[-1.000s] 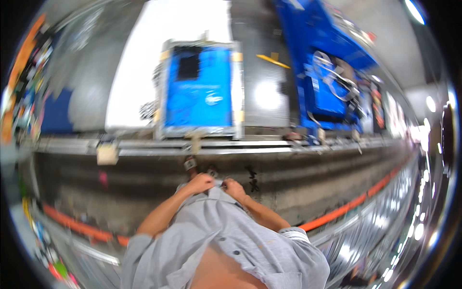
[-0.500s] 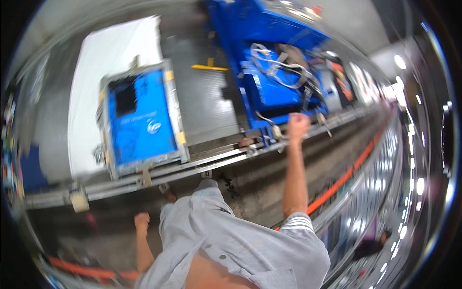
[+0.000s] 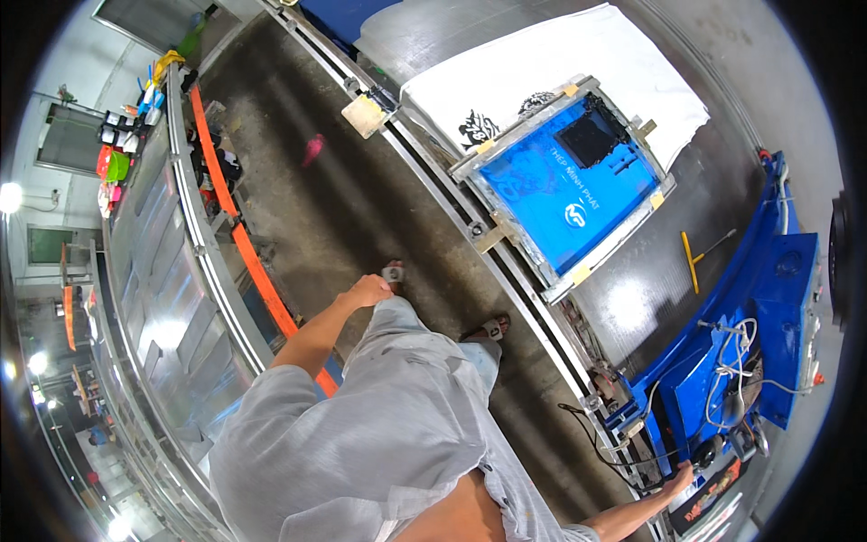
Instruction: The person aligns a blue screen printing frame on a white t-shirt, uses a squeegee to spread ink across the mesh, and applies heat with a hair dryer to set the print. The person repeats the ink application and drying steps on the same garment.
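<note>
My right hand (image 3: 682, 477) is closed at the lower edge of a blue metal machine (image 3: 691, 397), close to a black round knob; its fingertips are partly hidden. White cables and hoses lie looped over this machine. My left hand (image 3: 368, 291) hangs beside my leg with the fingers curled in and nothing visible in them. Further off on the long table lies a framed printing screen (image 3: 542, 221) with blue mesh and a black patch of ink. It rests partly over a white cloth (image 3: 551, 54) that carries black printed figures.
A metal rail (image 3: 488, 244) runs along the table's near edge. Beyond the screen lies a yellow-handled tool (image 3: 692, 262). To my left stands another long table with an orange strip (image 3: 244, 244). A pink scrap (image 3: 312, 150) lies on the concrete floor (image 3: 361, 181).
My view has turned, so the screen now stands right of centre and the blue machine at the lower right. My right hand remains beside the machine; the left has come in front of my leg.
</note>
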A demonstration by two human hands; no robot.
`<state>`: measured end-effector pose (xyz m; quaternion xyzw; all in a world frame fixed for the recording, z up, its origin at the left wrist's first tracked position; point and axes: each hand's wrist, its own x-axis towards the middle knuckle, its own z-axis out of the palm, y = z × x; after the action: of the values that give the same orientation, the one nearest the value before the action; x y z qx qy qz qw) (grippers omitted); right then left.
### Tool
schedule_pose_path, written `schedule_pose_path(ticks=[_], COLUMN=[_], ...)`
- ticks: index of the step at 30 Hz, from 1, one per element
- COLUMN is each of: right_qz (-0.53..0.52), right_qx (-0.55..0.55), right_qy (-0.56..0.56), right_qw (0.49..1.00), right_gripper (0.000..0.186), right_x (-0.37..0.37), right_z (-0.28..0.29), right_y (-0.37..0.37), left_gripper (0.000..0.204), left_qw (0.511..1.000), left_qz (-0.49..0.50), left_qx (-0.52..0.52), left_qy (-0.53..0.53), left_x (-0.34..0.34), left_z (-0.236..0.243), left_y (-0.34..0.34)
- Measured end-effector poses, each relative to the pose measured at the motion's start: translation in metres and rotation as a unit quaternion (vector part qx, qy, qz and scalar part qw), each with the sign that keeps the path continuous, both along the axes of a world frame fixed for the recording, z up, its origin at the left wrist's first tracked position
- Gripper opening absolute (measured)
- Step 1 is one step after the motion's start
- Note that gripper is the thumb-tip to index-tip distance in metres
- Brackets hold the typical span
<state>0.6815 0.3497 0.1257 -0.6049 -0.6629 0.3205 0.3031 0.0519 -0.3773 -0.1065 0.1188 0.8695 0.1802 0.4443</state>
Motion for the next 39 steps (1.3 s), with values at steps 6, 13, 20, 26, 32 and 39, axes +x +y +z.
schedule_pose_path(ticks=[6,13,20,26,32,39], right_qz=[-0.236,-0.162,0.124,0.434,0.531,0.523], right_qx=[-0.051,-0.277,-0.449,-0.272,-0.283,-0.22], right_qy=[0.108,0.358,0.18,0.246,0.214,0.138], right_qw=[0.965,0.877,0.866,0.823,0.769,0.812], right_gripper=[0.01,0.016,0.034,0.05,0.073,0.057], right_x=[-0.102,-0.349,-0.554,-0.727,-0.895,-0.988], right_z=[0.038,0.056,0.017,-0.032,-0.073,-0.108], right_y=[-0.228,-0.538,-0.668,-0.707,-0.733,-0.765], left_gripper=[0.025,0.021,0.029,0.021,0.027,0.034], left_qw=[0.987,0.998,0.959,0.892,0.859,0.941], left_qz=[-0.103,0.054,0.122,0.275,0.279,0.273], left_qx=[0.07,0.013,0.256,0.357,0.427,0.17], left_qy=[0.099,-0.042,0.024,-0.016,-0.049,-0.104], left_x=[-0.051,-0.112,-0.26,-0.367,-0.494,-0.599], left_z=[-0.029,-0.017,0.009,0.062,0.08,0.067], left_y=[-0.118,-0.245,-0.236,-0.182,-0.24,-0.347])
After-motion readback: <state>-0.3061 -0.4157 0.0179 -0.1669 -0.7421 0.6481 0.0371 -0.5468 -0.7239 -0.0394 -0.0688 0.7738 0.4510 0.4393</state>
